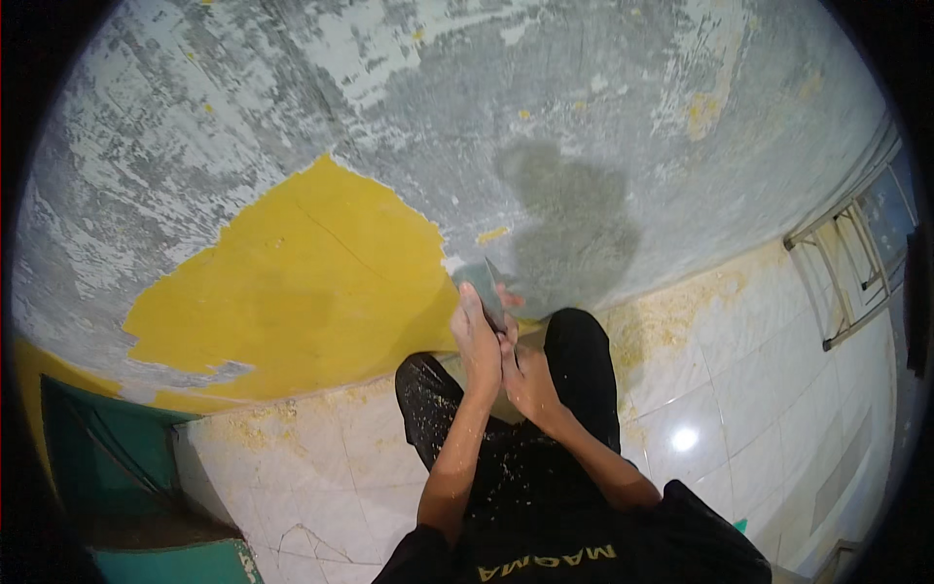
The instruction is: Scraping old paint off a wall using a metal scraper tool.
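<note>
A broad-bladed scraper [479,277] meets the wall by the right edge of a yellow paint patch [321,285]. My left hand [479,358] grips it, thumb pressed along the blade and fingertips showing past its far side. Close against it, my right hand [531,379] is closed around the lower end of the tool, where the handle is mostly hidden by both hands. Around the patch the wall [438,95] is bared to grey plaster with whitish streaks. A small yellow fleck [492,235] of paint clings just above the blade.
Paint crumbs [263,427] lie along the wall's foot on white floor tiles [744,394]. My bent knees [576,343] flank the hands. A metal-framed stand [839,270] is at the right; a green-sided recess [117,445] opens at the lower left.
</note>
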Motion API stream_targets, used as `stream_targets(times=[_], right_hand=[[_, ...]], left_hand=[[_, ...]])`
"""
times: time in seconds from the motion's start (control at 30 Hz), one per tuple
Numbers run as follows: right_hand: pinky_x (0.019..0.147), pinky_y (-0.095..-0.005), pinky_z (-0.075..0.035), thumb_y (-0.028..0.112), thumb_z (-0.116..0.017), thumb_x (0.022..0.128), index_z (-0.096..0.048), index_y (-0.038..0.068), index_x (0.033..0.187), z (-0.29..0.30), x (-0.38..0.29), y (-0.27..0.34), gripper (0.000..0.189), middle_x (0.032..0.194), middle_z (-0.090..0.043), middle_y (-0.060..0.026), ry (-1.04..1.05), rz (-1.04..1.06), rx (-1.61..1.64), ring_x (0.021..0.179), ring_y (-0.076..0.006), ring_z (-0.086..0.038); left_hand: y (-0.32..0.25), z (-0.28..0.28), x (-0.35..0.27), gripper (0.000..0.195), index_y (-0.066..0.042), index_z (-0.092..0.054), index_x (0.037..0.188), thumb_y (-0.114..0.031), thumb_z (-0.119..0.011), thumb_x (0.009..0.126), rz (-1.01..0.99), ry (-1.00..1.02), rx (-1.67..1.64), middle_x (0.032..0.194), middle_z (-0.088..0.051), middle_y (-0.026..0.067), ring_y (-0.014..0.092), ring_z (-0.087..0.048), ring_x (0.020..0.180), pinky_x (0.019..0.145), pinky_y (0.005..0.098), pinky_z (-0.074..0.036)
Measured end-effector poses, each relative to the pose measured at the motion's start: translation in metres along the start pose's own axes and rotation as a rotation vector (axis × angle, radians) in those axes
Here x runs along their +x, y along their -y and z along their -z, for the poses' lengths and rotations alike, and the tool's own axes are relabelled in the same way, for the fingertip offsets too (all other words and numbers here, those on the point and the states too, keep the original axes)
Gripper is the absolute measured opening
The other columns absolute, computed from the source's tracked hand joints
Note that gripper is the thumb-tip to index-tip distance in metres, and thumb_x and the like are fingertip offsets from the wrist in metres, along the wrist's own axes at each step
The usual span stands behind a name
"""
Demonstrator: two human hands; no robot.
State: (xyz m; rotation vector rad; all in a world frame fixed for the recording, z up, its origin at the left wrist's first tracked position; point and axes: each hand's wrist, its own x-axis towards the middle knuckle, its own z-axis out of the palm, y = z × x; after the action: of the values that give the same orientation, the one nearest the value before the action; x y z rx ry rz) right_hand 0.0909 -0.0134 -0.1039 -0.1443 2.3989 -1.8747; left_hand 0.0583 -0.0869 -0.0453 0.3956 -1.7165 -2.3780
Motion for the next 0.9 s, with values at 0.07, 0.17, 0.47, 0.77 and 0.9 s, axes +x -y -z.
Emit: stream_targets(times=[0.07,0.17,0.47,0.77,0.9], right_hand=[[0.062,-0.0463,-0.043,0.041,-0.038,0.096,-0.058,-0.008,0.083,0.000,0.008,-0.003,0.055,0.070,-0.055,-0.0301,0.009,0.021,-0.036,0.071,-0.0461,-0.056],[0.058,-0.0422,-0.042,0.042,-0.038,0.096,-0.055,-0.008,0.079,0.009,-0.001,0.006,0.055,0.063,-0.052,-0.0245,0.071,0.011,0.014,0.060,-0.0364,-0.055],[0.044,-0.0234,-0.031,0.034,-0.037,0.099,-0.045,0.004,0.066,0.020,-0.012,0.010,0.046,0.052,-0.042,0.0017,0.085,0.083,0.175,0.046,-0.0059,-0.039],[0.046,-0.0266,-0.033,0.034,-0.038,0.099,-0.050,0.000,0.070,0.015,-0.006,0.008,0.046,0.052,-0.042,-0.0007,0.003,0.058,0.164,0.048,-0.0079,-0.040],[0.049,-0.0298,-0.036,0.028,-0.042,0.098,-0.054,-0.003,0.076,0.009,-0.015,0.007,0.040,0.053,-0.043,-0.0044,0.035,-0.030,0.210,0.051,-0.0119,-0.041]], left_hand=[[-0.001,-0.002,0.000,0.052,0.000,-0.052,0.092,-0.048,-0.034,0.096,-0.005,-0.019,-0.035,0.070,-0.057,0.0079,0.007,-0.037,0.041,0.035,0.0205,-0.025],[-0.022,-0.006,-0.002,0.053,0.002,-0.053,0.092,-0.047,-0.031,0.098,-0.034,0.011,-0.107,0.072,-0.060,0.0118,0.009,-0.043,0.042,0.037,0.0198,-0.030],[-0.025,-0.011,0.001,0.056,0.002,-0.051,0.091,-0.051,-0.033,0.096,-0.078,0.047,-0.137,0.074,-0.060,0.0122,0.009,-0.043,0.042,0.036,0.0195,-0.030],[-0.033,-0.011,0.000,0.055,0.001,-0.052,0.089,-0.049,-0.031,0.097,-0.029,0.065,-0.024,0.075,-0.061,0.0118,0.008,-0.041,0.041,0.033,0.0194,-0.027],[-0.019,-0.007,-0.001,0.057,0.000,-0.053,0.085,-0.050,-0.029,0.097,-0.008,0.005,-0.030,0.066,-0.059,0.0097,0.007,-0.040,0.039,0.033,0.0192,-0.028]])
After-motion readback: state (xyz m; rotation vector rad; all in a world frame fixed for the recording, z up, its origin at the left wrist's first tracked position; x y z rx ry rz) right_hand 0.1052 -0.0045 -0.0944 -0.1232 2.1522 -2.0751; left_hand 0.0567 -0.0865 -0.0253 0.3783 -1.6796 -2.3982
